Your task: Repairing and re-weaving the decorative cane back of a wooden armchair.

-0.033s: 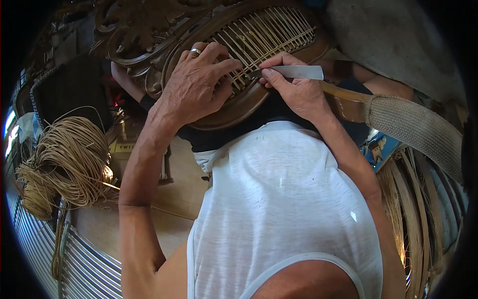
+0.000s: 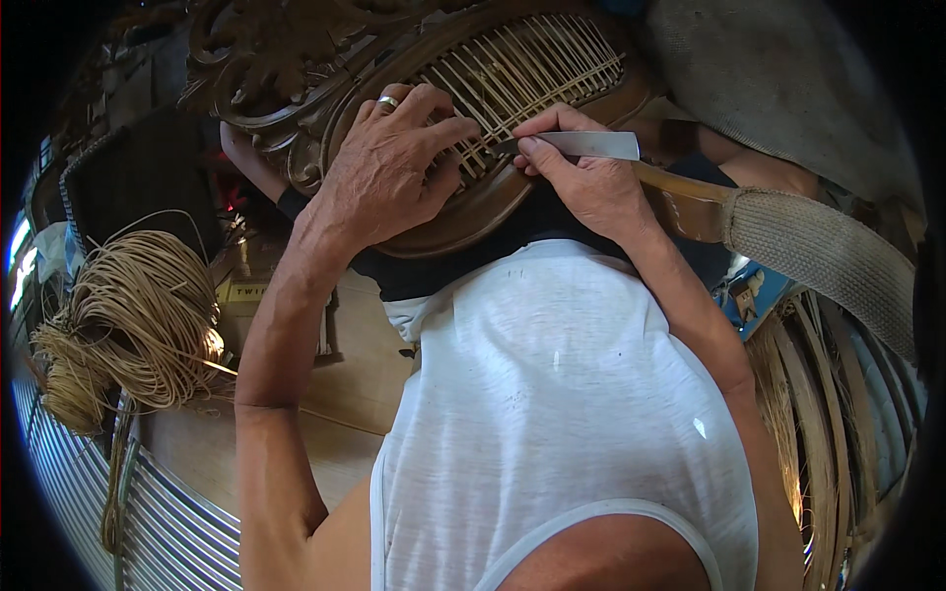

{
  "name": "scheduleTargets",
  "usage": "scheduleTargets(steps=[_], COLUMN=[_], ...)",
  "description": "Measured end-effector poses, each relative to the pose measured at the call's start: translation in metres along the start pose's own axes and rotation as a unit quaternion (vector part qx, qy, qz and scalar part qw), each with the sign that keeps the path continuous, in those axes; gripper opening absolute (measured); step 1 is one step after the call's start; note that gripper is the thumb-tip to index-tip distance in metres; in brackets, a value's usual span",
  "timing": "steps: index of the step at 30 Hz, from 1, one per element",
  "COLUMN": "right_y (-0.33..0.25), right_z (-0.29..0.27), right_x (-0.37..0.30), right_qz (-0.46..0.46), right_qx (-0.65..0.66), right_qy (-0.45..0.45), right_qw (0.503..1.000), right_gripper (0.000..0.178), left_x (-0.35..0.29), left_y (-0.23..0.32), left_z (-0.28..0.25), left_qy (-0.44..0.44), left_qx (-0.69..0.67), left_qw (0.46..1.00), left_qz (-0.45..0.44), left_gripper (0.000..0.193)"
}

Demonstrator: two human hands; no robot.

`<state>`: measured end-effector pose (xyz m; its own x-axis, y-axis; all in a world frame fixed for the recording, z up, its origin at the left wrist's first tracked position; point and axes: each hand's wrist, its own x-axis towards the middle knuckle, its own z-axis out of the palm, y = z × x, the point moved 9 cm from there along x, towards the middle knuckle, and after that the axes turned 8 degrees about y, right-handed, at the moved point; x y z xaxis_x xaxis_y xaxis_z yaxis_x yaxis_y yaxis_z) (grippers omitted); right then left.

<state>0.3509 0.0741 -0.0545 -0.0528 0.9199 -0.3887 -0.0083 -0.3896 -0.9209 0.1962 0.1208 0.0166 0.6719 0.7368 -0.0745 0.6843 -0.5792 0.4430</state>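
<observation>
Hand and Tool Position at the Cane-Strung Frame

A white sleeveless shirt [image 2: 552, 394] covers the torso and fills the lower middle of the view. Beyond it, at the top centre, a brown wooden frame [image 2: 443, 239] lies over dark cloth at the lap, its far side carved in open scrolls. To the right, long pale strips [image 2: 823, 424] stand side by side, below a curved woven band [image 2: 818, 251]. To the left, a coil of cane [image 2: 143, 305] hangs above ridged metal sheeting [image 2: 168, 512].

Cane strands [image 2: 512, 74] span the opening of the frame in a row, with crosswise strands near the edge closest to the body.

Left hand [image 2: 399, 158]: palm down on the strands, fingers bent, thumb and forefinger apart. Whether the hidden fingertips grip a strand cannot be told.

Right hand [image 2: 586, 182]: thumb and fingers pinch a flat metal tool [image 2: 601, 145]. Its dark, narrow end points left, at the strands near the left forefinger; contact cannot be confirmed.

Ring [image 2: 387, 101]: on a left-hand finger.
</observation>
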Motion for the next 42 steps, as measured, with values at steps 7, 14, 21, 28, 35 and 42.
scheduleTargets(steps=[7, 14, 21, 28, 35, 42], right_y=[-0.051, -0.073, -0.053, -0.019, -0.007, 0.004], right_z=[0.023, 0.068, 0.019, -0.005, -0.009, -0.009], right_x=[-0.021, -0.047, -0.024, -0.02, -0.02, -0.017], right_qz=[-0.251, -0.392, -0.234, -0.035, -0.016, 0.005], right_qx=[-0.226, -0.46, -0.224, -0.132, -0.099, -0.036], right_qy=[-0.006, -0.046, 0.048, 0.084, 0.08, 0.074], right_qw=[0.941, 0.795, 0.945, 0.987, 0.992, 0.997], right_gripper=[0.014, 0.01, 0.01, 0.011, 0.013, 0.015], left_x=[-0.004, -0.007, -0.012, -0.011, -0.011, -0.013], left_y=[-0.002, 0.0, 0.006, 0.006, 0.006, 0.005], left_z=[0.003, 0.005, 0.011, 0.01, 0.011, 0.012], left_qy=[-0.016, -0.012, -0.024, -0.029, -0.033, -0.035], left_qx=[-0.004, -0.005, -0.015, -0.017, -0.027, -0.031], left_qw=[1.0, 1.0, 1.0, 0.999, 0.999, 0.999], left_qz=[0.002, -0.012, -0.004, 0.008, -0.001, -0.006], left_gripper=[0.034, 0.037, 0.037, 0.036, 0.033, 0.033])
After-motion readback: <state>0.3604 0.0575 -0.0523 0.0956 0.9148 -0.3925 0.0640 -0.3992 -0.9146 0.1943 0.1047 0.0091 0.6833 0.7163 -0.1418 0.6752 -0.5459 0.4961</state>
